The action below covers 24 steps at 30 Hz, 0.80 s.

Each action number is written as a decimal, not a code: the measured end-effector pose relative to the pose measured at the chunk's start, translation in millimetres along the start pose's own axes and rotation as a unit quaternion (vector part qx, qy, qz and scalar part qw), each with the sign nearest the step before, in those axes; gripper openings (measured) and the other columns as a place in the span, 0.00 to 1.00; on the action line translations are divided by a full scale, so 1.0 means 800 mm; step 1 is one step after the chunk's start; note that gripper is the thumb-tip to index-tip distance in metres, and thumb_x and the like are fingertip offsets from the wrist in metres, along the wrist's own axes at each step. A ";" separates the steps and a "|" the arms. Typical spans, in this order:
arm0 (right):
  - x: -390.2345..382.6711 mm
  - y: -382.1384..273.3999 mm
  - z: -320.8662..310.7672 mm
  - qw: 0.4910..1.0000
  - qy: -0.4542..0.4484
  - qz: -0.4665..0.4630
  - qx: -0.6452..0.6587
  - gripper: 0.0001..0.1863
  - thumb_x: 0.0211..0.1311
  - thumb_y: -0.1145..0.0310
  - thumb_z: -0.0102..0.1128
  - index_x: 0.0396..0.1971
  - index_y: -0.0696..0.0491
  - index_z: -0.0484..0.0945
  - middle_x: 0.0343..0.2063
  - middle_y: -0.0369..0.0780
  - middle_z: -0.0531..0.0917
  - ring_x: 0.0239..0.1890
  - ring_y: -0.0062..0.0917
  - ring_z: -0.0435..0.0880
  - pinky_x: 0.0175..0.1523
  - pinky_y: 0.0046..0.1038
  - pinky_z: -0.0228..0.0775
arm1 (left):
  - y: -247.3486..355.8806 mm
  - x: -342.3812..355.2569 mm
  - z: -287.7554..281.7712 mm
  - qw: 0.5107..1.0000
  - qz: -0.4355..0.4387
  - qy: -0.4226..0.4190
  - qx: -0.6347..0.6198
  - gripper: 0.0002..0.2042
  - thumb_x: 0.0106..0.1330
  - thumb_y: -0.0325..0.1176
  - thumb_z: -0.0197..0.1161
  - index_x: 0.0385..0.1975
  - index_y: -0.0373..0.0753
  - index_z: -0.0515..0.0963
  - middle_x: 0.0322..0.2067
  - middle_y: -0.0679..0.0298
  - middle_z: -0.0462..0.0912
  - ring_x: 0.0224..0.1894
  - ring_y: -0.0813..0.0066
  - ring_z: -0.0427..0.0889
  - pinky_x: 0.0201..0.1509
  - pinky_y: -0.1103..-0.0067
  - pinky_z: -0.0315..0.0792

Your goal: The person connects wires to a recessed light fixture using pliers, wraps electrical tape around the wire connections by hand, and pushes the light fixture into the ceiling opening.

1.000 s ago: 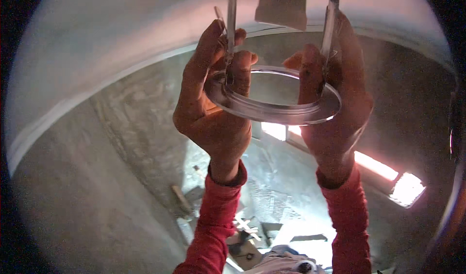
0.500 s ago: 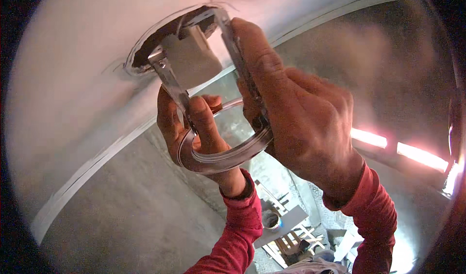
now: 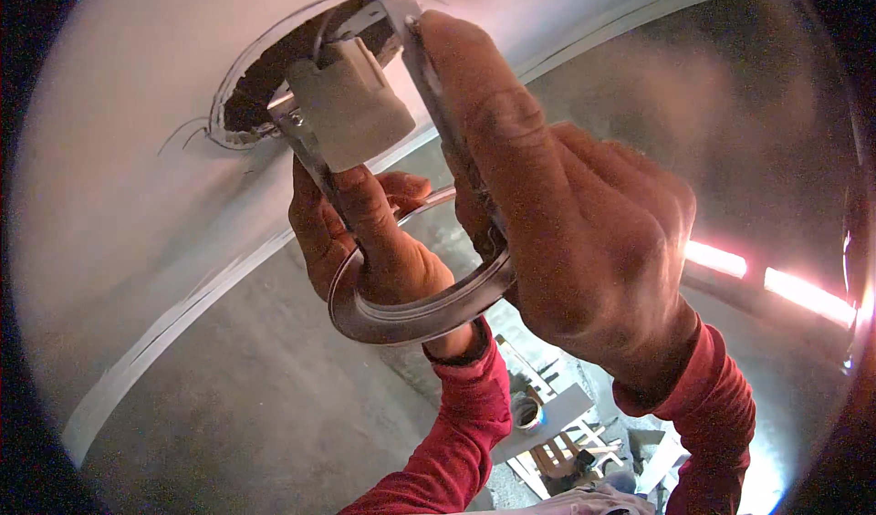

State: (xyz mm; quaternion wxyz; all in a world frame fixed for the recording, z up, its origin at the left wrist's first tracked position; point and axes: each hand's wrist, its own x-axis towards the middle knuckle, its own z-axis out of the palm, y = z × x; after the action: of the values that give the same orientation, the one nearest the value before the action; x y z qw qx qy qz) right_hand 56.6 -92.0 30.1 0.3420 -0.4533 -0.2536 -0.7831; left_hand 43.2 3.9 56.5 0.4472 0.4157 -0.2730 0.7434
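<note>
Building site: bare plaster ceiling (image 3: 119, 196), scattered lumber (image 3: 557, 442)

overhead, a round cut hole in the white ceiling (image 3: 246, 104) takes the top of a metal lamp bracket with a white block socket (image 3: 351, 104). the silver metal trim ring (image 3: 411, 310) hangs below it, left hand (image 3: 365, 241) inside the ring, right hand (image 3: 584, 250) to its right.

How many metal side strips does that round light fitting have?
2 show: one thin metal strip under the left hand's fingers, one under the right hand, both rising from the shiny metal ring into the round ceiling hole. Others may be hidden.
</note>
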 end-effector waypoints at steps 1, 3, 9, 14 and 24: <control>0.006 -0.001 -0.007 1.000 0.002 -0.006 -0.004 0.34 0.51 0.56 0.63 0.59 0.52 0.71 0.16 0.30 0.68 0.17 0.18 0.72 0.18 0.23 0.64 | -0.003 0.001 0.000 0.999 -0.003 0.007 0.044 0.24 0.63 0.43 0.67 0.49 0.27 0.74 0.30 0.55 0.82 0.18 0.76 0.76 0.22 0.81 0.68; 0.019 -0.006 -0.029 0.999 -0.009 -0.032 -0.005 0.33 0.52 0.58 0.61 0.61 0.52 0.70 0.16 0.31 0.70 0.15 0.19 0.73 0.18 0.24 0.65 | -0.012 0.001 -0.003 1.000 0.002 -0.001 0.020 0.24 0.63 0.42 0.67 0.48 0.27 0.74 0.31 0.54 0.82 0.17 0.77 0.76 0.21 0.82 0.69; 0.015 0.009 -0.016 0.994 -0.095 -0.041 -0.028 0.33 0.54 0.62 0.57 0.62 0.53 0.67 0.21 0.32 0.77 0.20 0.22 0.80 0.20 0.28 0.70 | -0.020 0.002 -0.005 0.999 0.054 -0.001 -0.001 0.20 0.63 0.36 0.67 0.46 0.26 0.76 0.32 0.52 0.81 0.15 0.78 0.77 0.16 0.86 0.69; 0.020 0.007 -0.026 0.993 -0.119 -0.012 0.005 0.32 0.56 0.69 0.61 0.63 0.50 0.66 0.24 0.40 0.82 0.23 0.30 0.84 0.25 0.31 0.74 | -0.023 0.000 -0.002 0.999 0.041 -0.002 -0.001 0.19 0.63 0.35 0.66 0.46 0.25 0.75 0.32 0.52 0.80 0.15 0.79 0.77 0.16 0.87 0.70; 0.026 -0.005 -0.032 0.986 -0.161 0.025 -0.020 0.30 0.59 0.74 0.64 0.62 0.50 0.68 0.26 0.44 0.84 0.27 0.26 0.86 0.31 0.29 0.77 | -0.024 -0.001 0.008 0.997 0.063 0.015 -0.037 0.13 0.66 0.31 0.63 0.42 0.25 0.76 0.36 0.56 0.79 0.15 0.80 0.77 0.18 0.86 0.70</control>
State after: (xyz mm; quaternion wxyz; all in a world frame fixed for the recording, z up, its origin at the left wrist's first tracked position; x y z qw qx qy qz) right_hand 33.0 -113.8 36.3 0.3071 -0.5865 -0.2778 -0.6961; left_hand 62.9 7.3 60.1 0.4186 0.3694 -0.3197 0.7656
